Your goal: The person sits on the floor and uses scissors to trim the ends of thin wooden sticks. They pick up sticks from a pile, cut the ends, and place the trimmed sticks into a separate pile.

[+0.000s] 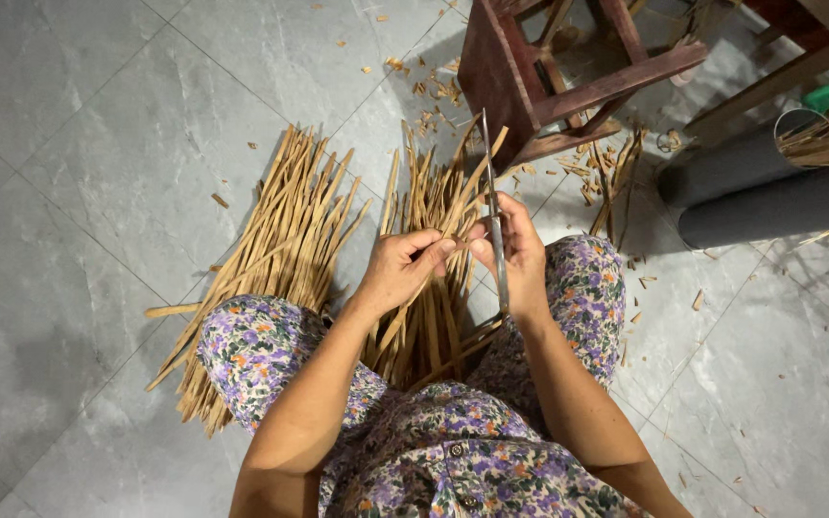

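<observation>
- Left hand grip closed around a thin bamboo strip, fingers curled over it, thumb side toward the other hand.
- Right hand grip wrapped on a long narrow blade; blade runs near upright in the view, tip up by the stool, lower end past the wrist.
- Strip held slanted, upper end toward the stool, crossing the blade just above the two hands; hands nearly touching each other.
- Both hands sit above the gap between the knees, over a pile of strips lying on the floor.
- Second, bigger pile of strips fanned out on the floor to the person's left, part of it under the left knee.
- Person wears floral-print clothes, purple and orange on white, knees spread.
- Dark red wooden stool just ahead of the hands, on grey tile.
- Small shavings and offcuts scattered around the stool legs and to the right.
- Two grey tubes lying at right; upper one has thin strips sticking out of its open end.
- Floor is large grey tiles with pale joints.
</observation>
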Demonstrator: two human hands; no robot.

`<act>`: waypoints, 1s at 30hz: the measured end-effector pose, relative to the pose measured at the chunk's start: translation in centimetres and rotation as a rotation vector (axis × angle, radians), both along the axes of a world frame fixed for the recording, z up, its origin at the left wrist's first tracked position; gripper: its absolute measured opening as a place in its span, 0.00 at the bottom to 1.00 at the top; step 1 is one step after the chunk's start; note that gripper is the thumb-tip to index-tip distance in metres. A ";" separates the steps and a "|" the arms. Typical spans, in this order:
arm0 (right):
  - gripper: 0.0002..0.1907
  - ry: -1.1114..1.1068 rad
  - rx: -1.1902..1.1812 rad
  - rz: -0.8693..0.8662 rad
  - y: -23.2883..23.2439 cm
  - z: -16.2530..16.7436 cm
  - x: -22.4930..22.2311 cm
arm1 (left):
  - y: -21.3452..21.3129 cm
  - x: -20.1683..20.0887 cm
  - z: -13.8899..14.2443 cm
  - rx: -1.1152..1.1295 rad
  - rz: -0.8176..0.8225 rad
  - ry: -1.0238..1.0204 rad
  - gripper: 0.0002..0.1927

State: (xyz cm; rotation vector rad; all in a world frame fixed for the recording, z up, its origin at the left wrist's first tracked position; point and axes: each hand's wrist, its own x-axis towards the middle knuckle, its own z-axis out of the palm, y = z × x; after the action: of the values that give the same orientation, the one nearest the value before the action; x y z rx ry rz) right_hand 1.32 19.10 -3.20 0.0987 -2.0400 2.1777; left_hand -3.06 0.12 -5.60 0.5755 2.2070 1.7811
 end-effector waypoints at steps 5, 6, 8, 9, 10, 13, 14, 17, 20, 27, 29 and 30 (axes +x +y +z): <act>0.27 -0.034 -0.011 -0.112 -0.3 -0.5 0.3 | 0.3 0.2 -0.1 0.063 -0.049 0.015 0.12; 0.28 -0.070 -0.027 -0.142 -0.3 -0.5 0.3 | 0.4 0.2 -0.2 0.049 -0.049 -0.002 0.12; 0.27 -0.071 -0.042 -0.189 -0.2 -0.6 0.4 | 0.4 0.1 -0.4 0.019 -0.052 -0.037 0.12; 0.27 -0.071 -0.049 -0.212 -0.1 -0.6 0.4 | 0.4 0.1 -0.5 0.015 -0.048 -0.061 0.12; 0.27 -0.051 -0.055 -0.214 0.1 -0.6 0.5 | 0.4 0.2 -0.6 0.011 -0.044 -0.085 0.12; 0.27 -0.008 -0.054 -0.204 0.5 -1.2 0.0 | 0.5 -0.1 -0.8 0.077 -0.006 -0.043 0.13; 0.26 -0.010 -0.040 -0.193 0.4 -1.7 -0.4 | 0.5 -0.3 -0.9 0.110 0.011 -0.010 0.13; 0.26 -0.181 -0.064 -0.185 -0.5 -3.6 -0.6 | 1.0 -1.3 -1.2 0.035 0.092 -0.029 0.12; 0.28 -0.369 -0.097 -0.180 -1.7 -6.4 -0.4 | 1.4 -3.0 -2.3 -0.196 0.168 -0.259 0.14; 0.29 -0.512 -0.135 -0.205 -2.5 -11.3 -1.1 | 2.1 -5.6 -10.2 -0.267 0.352 -0.126 0.20; 0.28 -0.580 -0.179 -0.168 -2.6 -12.2 -1.0 | 2.4 -6.3 -12.7 -0.254 0.374 -0.122 0.25; 0.28 -0.609 -0.201 -0.150 -2.6 -12.5 -1.2 | 2.1 -6.5 -13.9 -0.309 0.379 -0.103 0.26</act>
State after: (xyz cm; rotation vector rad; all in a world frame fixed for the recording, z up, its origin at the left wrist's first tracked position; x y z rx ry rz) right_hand 0.15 16.47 -15.74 -0.8051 -1.9733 2.5045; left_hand -9.55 2.20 -19.47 -0.0022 2.5736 1.5282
